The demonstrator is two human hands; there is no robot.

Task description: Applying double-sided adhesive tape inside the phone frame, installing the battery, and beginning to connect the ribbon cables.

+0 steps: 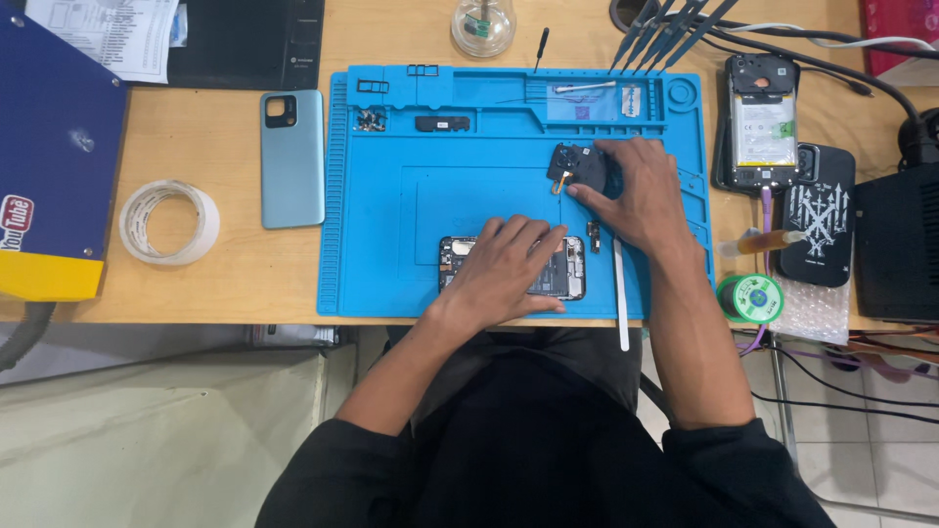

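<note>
Head view looked straight down on a wooden desk [245, 264], and at the far left a blue box [49, 137] with a yellow edge crowded that corner. Next came a tape roll [168, 223], flat and pale, with bare wood all around it. A light green back cover [292, 158] lay just beside the blue mat [391, 244], glossy, camera cutout at the top. The mat's left half was open, smooth rubbery silicone with a ribbed left edge and shallow trays along the top.

Left hand [504, 269] came in from below, forearm angled up to the right, palm down and fingers spread flat over an opened phone [572, 274] near the mat's front edge, pressing on it rather than gripping it. Circuitry showed at both ends of the phone.

Right hand [636, 196] reached further up, wrist bent left, fingers curled narrow on a small black part [577, 164] with an orange strip hanging from it, mid-mat. A white pry stick [621, 293] lay just right of the phone, overhanging the desk edge.

Off the mat's right edge things got tight: a second opened phone [761, 122], a dark printed case [817, 215], a green wire spool [751, 298], black cables.
</note>
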